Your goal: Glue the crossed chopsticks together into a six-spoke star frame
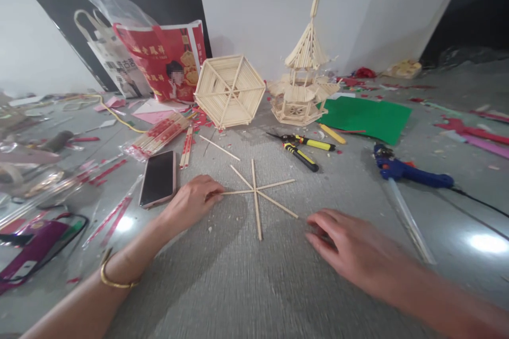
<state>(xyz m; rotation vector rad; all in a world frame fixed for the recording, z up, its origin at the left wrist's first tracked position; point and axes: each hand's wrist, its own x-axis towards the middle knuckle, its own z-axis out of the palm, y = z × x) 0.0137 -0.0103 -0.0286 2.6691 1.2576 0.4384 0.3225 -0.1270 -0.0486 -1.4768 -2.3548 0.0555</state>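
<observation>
Several thin wooden sticks (257, 215) lie flat on the grey surface, meeting at one centre like spokes. My left hand (201, 196) pinches the outer end of the left spoke between thumb and fingers. Just right of the lower-right spoke's tip, my right hand (342, 241) hovers with thumb and fingers apart and nothing between them. A loose stick (220, 148) lies behind the spokes. Beyond stand a hexagonal stick panel (230, 91), leaning upright, and a tiered stick pagoda (304, 71).
A black phone (159, 177) lies beside my left forearm, with wrapped chopsticks (161, 135) behind it. Yellow-handled pliers (300, 149), green paper (368, 116) and a blue glue gun (409, 169) with its cable are to the right. A red bag (167, 63) stands at the back left.
</observation>
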